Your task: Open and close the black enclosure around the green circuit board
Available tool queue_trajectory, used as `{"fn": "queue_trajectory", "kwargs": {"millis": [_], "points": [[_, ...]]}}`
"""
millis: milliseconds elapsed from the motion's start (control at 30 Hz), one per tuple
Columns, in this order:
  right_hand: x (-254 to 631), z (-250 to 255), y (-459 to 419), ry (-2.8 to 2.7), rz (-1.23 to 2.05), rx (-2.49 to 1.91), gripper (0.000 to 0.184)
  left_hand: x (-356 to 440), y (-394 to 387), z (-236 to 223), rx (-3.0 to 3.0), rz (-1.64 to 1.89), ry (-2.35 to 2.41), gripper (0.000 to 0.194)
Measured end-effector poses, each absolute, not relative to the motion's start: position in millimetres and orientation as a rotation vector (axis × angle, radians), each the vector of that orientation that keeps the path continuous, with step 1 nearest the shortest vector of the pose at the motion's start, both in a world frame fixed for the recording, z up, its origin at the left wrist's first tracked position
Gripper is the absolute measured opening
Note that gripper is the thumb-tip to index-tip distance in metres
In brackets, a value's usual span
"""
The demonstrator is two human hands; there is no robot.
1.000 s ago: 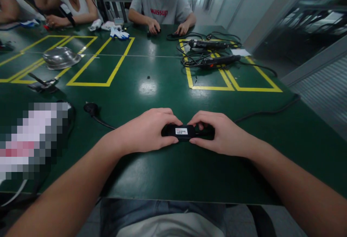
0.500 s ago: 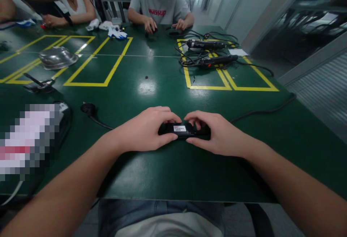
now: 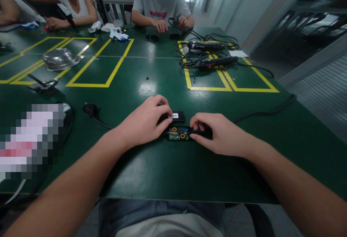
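Observation:
My left hand [image 3: 151,119] grips a black plastic cover [image 3: 179,116] with a white printed label, holding it by its left end just beyond the opened case. Below it lies the case's lower half with a green circuit board [image 3: 179,134] exposed, showing copper-wound coils and coloured wires. My right hand [image 3: 214,132] closes with thumb and fingers on the right end of this case, where a dark cable part passes under the palm. A black cord leads left to a power plug [image 3: 90,110] on the table.
Two corded electric screwdrivers [image 3: 208,46] lie among tangled cables at the back right, inside yellow tape outlines. A metal bowl-like part [image 3: 61,59] and a dark bracket [image 3: 43,85] rest at left. White-and-blue gloves [image 3: 118,35] lie farther back; people sit across the green table [image 3: 168,175].
My left hand has lifted the labelled cover off and moved it away from me, exposing the circuit board. My right hand stays at the case. Across the table, a person's hands have shifted.

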State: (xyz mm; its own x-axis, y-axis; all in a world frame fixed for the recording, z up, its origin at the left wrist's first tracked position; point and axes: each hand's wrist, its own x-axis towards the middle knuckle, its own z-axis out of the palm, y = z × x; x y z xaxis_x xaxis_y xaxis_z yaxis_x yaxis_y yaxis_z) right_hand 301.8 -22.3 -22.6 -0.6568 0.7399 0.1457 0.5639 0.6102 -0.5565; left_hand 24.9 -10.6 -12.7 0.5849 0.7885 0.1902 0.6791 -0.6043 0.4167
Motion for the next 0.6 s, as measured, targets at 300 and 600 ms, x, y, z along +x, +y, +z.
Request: {"fn": "queue_trajectory", "kwargs": {"millis": [300,600], "points": [[300.9,-23.0,-23.2,-2.472,0.687,-1.075,0.004,22.1,-22.8,6.3,2.419,0.082,1.132,0.011],[302.8,-15.9,-24.6,-2.405,0.674,-1.026,0.004,20.3,-23.2,18.0,2.337,0.196,1.112,0.01]]}}
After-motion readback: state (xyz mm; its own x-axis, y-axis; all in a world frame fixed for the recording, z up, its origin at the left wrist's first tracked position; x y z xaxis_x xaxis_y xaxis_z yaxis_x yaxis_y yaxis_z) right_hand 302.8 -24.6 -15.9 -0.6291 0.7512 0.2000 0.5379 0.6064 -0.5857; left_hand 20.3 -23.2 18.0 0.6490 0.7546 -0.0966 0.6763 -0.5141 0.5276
